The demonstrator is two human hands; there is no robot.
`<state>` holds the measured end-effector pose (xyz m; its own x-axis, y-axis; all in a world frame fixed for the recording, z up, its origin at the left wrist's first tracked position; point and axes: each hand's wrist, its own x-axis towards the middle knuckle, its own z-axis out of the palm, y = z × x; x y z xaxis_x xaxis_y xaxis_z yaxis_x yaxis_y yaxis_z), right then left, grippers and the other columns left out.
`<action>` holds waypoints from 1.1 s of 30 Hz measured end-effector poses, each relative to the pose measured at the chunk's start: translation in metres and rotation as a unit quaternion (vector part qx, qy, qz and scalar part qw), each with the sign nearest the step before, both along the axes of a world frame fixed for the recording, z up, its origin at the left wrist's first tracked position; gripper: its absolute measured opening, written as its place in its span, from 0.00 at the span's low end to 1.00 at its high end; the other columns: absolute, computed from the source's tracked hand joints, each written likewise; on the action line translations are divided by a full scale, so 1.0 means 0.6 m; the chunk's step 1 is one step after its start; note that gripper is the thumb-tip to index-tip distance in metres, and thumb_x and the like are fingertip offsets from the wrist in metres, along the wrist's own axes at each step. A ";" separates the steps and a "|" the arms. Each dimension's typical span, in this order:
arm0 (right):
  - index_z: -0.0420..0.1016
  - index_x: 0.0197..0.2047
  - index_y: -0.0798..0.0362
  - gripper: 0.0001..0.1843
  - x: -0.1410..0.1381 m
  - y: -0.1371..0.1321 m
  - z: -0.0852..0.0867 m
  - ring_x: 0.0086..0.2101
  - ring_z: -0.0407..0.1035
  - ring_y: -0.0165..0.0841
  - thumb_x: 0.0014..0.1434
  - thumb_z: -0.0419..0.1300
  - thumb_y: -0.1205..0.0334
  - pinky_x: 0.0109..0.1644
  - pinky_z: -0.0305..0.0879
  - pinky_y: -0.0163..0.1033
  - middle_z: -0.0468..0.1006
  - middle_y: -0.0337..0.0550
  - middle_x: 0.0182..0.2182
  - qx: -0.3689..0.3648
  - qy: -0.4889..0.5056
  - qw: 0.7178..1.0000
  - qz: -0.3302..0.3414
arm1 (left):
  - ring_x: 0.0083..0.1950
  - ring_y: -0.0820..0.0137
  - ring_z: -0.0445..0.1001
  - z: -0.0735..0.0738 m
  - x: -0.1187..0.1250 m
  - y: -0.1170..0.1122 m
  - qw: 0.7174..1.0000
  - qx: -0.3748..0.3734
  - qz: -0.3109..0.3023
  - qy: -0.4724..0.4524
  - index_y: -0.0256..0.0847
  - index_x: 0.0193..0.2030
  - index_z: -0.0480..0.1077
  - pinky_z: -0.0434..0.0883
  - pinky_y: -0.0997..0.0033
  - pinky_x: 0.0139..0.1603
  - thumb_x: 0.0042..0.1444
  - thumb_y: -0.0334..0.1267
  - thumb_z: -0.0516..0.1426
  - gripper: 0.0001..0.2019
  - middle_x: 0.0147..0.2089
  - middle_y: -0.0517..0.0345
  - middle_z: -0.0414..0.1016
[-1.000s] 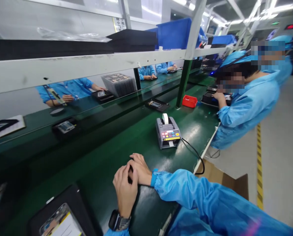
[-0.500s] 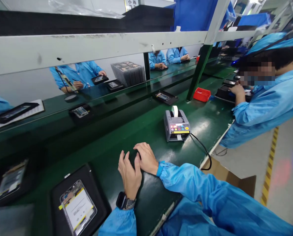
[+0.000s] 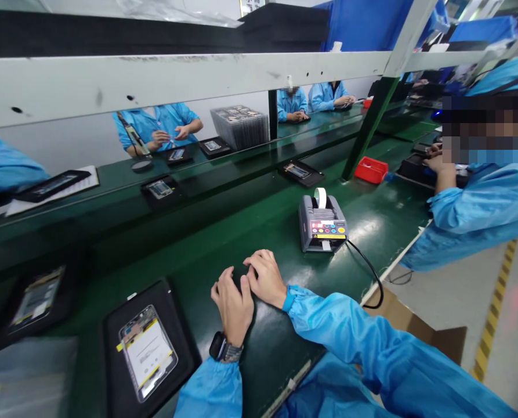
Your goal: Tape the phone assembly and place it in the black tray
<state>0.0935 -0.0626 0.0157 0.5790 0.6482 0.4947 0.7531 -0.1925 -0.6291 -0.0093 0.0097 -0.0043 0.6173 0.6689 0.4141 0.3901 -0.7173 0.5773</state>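
My left hand [image 3: 233,306], with a dark watch [image 3: 219,346] on its wrist, rests above the green bench, fingers loosely bent and thumb apart. My right hand [image 3: 266,280] lies close against it, its fingers curved near the left thumb. Nothing shows in either hand. To the left of them is a black tray [image 3: 181,342] bearing an opened phone [image 3: 149,351] with a white battery label and yellow tabs. Beyond my right hand stands a grey tape dispenser [image 3: 323,223] with a roll of white tape on top and a short strip sticking out at its front.
Another phone tray [image 3: 36,299] and a clear plastic bag [image 3: 28,371] lie at far left. More trays [image 3: 300,173] sit along the line. A red bin [image 3: 370,170] stands by a green post [image 3: 369,128]. A co-worker [image 3: 489,191] sits at right; a cable [image 3: 374,273] hangs over the edge.
The view has swung slightly left. My left fingers are more bent than before; both hands stay together. Across the bench, a person has put down a phone tray and now has both hands raised together.
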 end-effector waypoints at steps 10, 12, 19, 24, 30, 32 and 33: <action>0.74 0.36 0.53 0.07 0.018 0.001 0.005 0.39 0.68 0.37 0.62 0.55 0.65 0.51 0.62 0.45 0.77 0.45 0.33 0.033 0.203 0.979 0.017 | 0.66 0.55 0.68 0.005 -0.003 -0.004 0.999 -0.021 -0.016 -0.041 0.36 0.58 0.65 0.57 0.49 0.68 0.72 0.44 0.45 0.18 0.59 0.39 0.72; 0.71 0.33 0.52 0.15 0.025 0.002 0.008 0.30 0.66 0.34 0.67 0.53 0.52 0.40 0.64 0.40 0.72 0.41 0.26 0.092 0.352 0.929 0.068 | 0.65 0.57 0.68 0.007 -0.002 -0.005 0.998 -0.031 -0.025 -0.052 0.37 0.58 0.65 0.59 0.51 0.68 0.72 0.43 0.45 0.17 0.59 0.40 0.72; 0.64 0.24 0.52 0.32 0.037 0.002 0.015 0.18 0.57 0.28 0.66 0.51 0.34 0.26 0.54 0.34 0.61 0.35 0.15 0.124 0.654 0.683 0.299 | 0.64 0.57 0.68 0.002 0.004 -0.007 0.993 -0.047 -0.025 -0.101 0.39 0.56 0.65 0.63 0.52 0.65 0.69 0.39 0.52 0.12 0.58 0.42 0.71; 0.61 0.23 0.51 0.33 0.037 -0.006 0.027 0.18 0.57 0.29 0.71 0.44 0.36 0.26 0.55 0.34 0.60 0.37 0.16 0.121 0.692 0.635 0.323 | 0.65 0.55 0.66 0.010 0.003 -0.008 0.988 -0.016 -0.001 -0.153 0.40 0.51 0.66 0.62 0.49 0.66 0.64 0.32 0.54 0.09 0.61 0.39 0.68; 0.56 0.21 0.51 0.37 0.043 -0.011 0.039 0.19 0.57 0.31 0.73 0.31 0.37 0.25 0.58 0.35 0.56 0.38 0.16 0.117 0.726 0.573 0.361 | 0.64 0.56 0.66 0.013 0.002 -0.008 0.984 -0.021 -0.002 -0.177 0.41 0.43 0.65 0.63 0.49 0.65 0.63 0.29 0.55 0.04 0.59 0.40 0.69; 0.55 0.21 0.51 0.38 0.044 -0.011 0.041 0.18 0.57 0.31 0.73 0.28 0.38 0.25 0.58 0.35 0.56 0.38 0.16 0.115 0.730 0.563 0.370 | 0.64 0.56 0.66 0.012 0.002 -0.008 0.984 -0.023 -0.004 -0.178 0.41 0.41 0.64 0.63 0.49 0.65 0.63 0.29 0.55 0.04 0.59 0.40 0.69; 0.55 0.21 0.51 0.39 0.044 -0.012 0.042 0.18 0.57 0.31 0.73 0.26 0.38 0.25 0.58 0.35 0.57 0.38 0.16 0.115 0.731 0.560 0.373 | 0.64 0.56 0.66 0.012 0.002 -0.008 0.984 -0.024 -0.007 -0.178 0.41 0.41 0.64 0.64 0.49 0.65 0.63 0.29 0.55 0.04 0.59 0.40 0.69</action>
<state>0.1199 -0.0697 0.0409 0.0851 0.9958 -0.0346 -0.7817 0.0451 -0.6221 -0.0080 0.0047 0.0026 0.4475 0.6859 0.5738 0.1477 -0.6895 0.7091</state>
